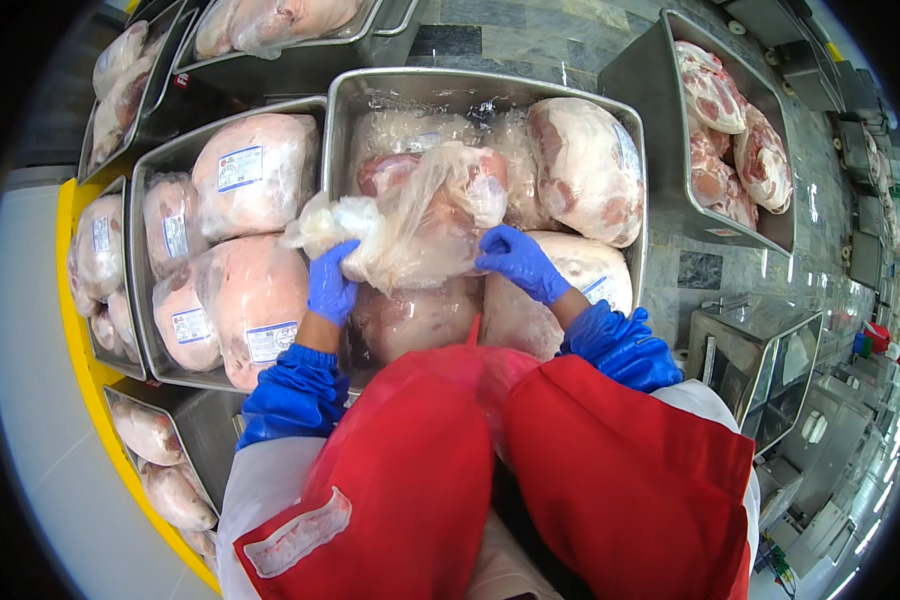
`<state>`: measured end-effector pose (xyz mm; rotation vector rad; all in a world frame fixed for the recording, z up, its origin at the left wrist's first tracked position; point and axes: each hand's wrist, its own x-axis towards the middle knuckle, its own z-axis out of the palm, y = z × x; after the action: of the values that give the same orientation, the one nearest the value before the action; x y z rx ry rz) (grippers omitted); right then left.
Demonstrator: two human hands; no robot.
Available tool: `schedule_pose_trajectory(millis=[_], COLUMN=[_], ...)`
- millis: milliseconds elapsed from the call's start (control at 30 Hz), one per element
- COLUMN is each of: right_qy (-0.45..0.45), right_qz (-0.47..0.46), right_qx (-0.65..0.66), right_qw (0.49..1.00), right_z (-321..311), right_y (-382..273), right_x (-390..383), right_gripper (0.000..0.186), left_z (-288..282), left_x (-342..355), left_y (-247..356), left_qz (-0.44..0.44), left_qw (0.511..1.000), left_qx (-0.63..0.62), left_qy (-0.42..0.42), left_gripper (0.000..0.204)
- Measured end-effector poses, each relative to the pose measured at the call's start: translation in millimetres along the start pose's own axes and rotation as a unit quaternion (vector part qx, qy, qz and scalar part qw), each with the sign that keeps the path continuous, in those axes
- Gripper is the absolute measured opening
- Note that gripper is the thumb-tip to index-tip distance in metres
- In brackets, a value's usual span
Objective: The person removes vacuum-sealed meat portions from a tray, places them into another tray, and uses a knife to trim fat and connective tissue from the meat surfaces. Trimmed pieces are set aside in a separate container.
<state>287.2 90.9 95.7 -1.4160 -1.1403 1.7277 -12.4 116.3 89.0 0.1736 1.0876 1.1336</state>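
Plastic bag: clear and crumpled, the bag (pixel 395 235) lies between the two hands, over the wrapped meat, its bunched whitish end to the left; a reddish cut of meat (pixel 485 185) shows at its far right part.
Left hand: blue-gloved, the left hand (pixel 332 283) is at the near left edge of the bag, fingers closed on the plastic.
Right hand: also blue-gloved, the right hand (pixel 520 262) is at the bag's right edge, fingers narrow and bent; whether they grip the film I cannot tell.
Middle bin: a metal bin (pixel 485 73) surrounds the bag; a large wrapped piece (pixel 587 170) sits far right, another (pixel 545 285) near right, partly under the right hand and forearm.
Labels: white with blue bands, one (pixel 240 168) on a far piece in the left bin (pixel 225 112), others on its neighbours; the print is too small to read. The near right piece carries a label (pixel 598 290) too.
Right bin: set apart on the grey floor (pixel 515 40), this metal bin (pixel 642 120) holds unlabelled reddish-white cuts (pixel 710 90).
Apron: red, the apron (pixel 410 470) fills the near side, a pale patch (pixel 298 532) on its left.
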Motion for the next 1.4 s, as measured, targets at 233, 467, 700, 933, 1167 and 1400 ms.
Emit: schedule_pose_trajectory(millis=[233,467,700,933,1167,1400], right_qy=[0.186,0.194,0.047,0.017,-0.021,0.060], right_qz=[-0.021,-0.151,-0.330,-0.293,-0.108,-0.073], right_qx=[-0.210,-0.364,-0.526,-0.303,-0.247,0.063], right_qw=[0.960,0.898,0.783,0.906,0.963,0.994], right_z=[-38.8,-14.1,37.1,64.5,72.9,56.2], right_y=[49.1,27.5,11.6,34.6,11.4,67.3], right_x=[22.7,99.5,128.2,123.2,118.7,130.2], right_gripper=[0.039,0.049,0.033,0.020,0.018,0.011], left_z=[-28.8,-36.2,-45.1,-54.5,-50.2,-49.3], left_x=[-23.1,-31.3,-27.7,-13.6,-11.4,-46.2], left_y=[-22.2,-6.1,-9.4,-21.6,-14.6,-53.4], left_qz=[-0.023,-0.039,-0.031,0.077,0.044,-0.105], left_qw=[0.999,0.996,0.990,0.925,0.876,0.965], left_qx=[0.042,0.063,0.125,0.363,0.481,0.235], left_qy=[0.014,0.051,0.064,0.081,0.003,-0.047], left_gripper=[0.037,0.044,0.050,0.059,0.062,0.070])
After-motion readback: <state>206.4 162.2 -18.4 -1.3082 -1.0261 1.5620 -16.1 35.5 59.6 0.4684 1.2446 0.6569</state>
